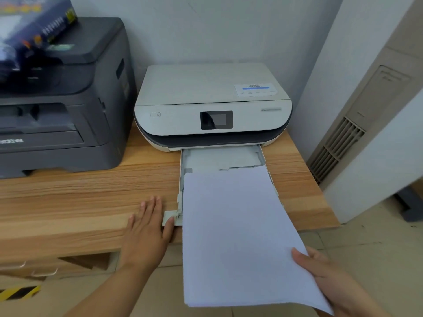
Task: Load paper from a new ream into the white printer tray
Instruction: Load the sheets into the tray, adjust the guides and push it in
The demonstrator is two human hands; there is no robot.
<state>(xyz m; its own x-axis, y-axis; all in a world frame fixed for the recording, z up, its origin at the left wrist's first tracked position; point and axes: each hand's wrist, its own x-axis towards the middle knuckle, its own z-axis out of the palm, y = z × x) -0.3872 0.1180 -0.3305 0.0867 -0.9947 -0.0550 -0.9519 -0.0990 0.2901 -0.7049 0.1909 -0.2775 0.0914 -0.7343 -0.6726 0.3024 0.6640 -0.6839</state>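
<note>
Now the right hand (329,277) pinches the near right corner of the paper stack (238,236) — thumb on top; beyond that grip its far end lies over the pulled-out tray (219,157) of the white printer (206,104). Left of it, the left hand (148,227) lies flat on the desk (80,197) — holding nothing, thumb touching the tray's corner.

Left hand (146,227): palm down, flat, fingers straight and close together pointing to 12 o'clock, thumb spread out toward 2 o'clock with its tip touching the tray corner tab (170,218). Nothing gripped, hand lies open. Left forearm runs bare from about 7 o'clock up to the wrist, wrist straight. Right hand (329,274): comes in from 5 o'clock, pinching the near right corner of the paper stack (238,236), thumb (299,256) on top pointing to 10 o'clock, other fingers under the sheets, only the knuckles show past the edge. Hands well apart, left at 9 o'clock of the right.
</note>
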